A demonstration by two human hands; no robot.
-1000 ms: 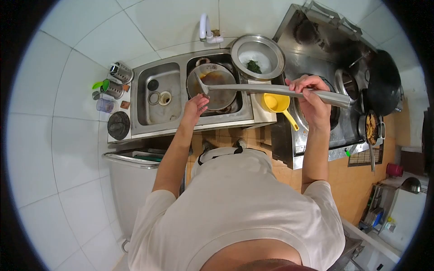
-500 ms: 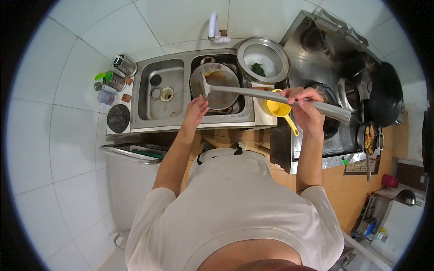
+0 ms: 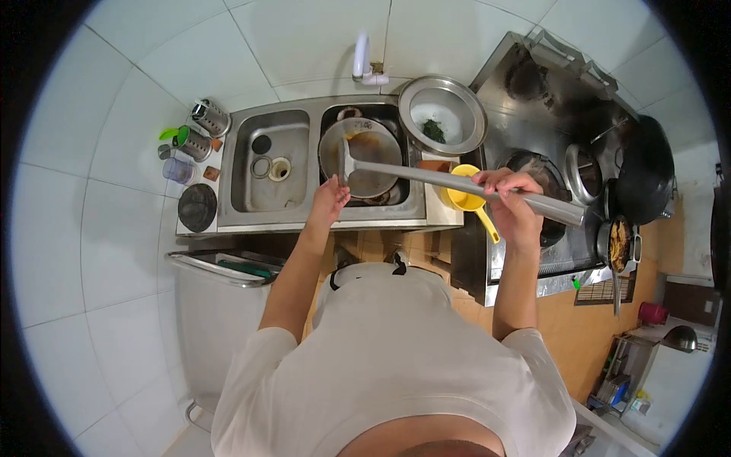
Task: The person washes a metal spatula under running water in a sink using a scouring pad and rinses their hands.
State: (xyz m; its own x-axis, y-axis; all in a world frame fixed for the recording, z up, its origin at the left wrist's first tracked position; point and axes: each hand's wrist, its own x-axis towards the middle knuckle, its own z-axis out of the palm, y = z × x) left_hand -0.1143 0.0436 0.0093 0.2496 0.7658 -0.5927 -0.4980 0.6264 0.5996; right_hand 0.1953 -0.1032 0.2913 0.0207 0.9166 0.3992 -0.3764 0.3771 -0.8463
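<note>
A long metal wok spatula (image 3: pixel 426 174) lies across my view, its blade seen edge-on over a round metal pan (image 3: pixel 373 179) in the right sink basin. My right hand (image 3: pixel 512 194) is wrapped round the thick handle near its far end. At the other end, my left hand (image 3: pixel 330 199) pinches the blade's lower edge; the fingertips are partly hidden. Brownish liquid shows in the pan. Below the handle, close to my right hand, sits a yellow dipper (image 3: pixel 466 199).
A metal bowl (image 3: pixel 478 114) with green leaves stands right of the sink. The left basin (image 3: pixel 242 179) has a drain. Utensil holders (image 3: pixel 196 145) line the left edge. On the right are a stove (image 3: pixel 510 84), a black wok (image 3: pixel 646 171) and a pan of food (image 3: pixel 619 242).
The view has shifted slightly, so the sink and counter sit a little lower. Both hands keep their hold on the wok spatula, with almost no movement.
</note>
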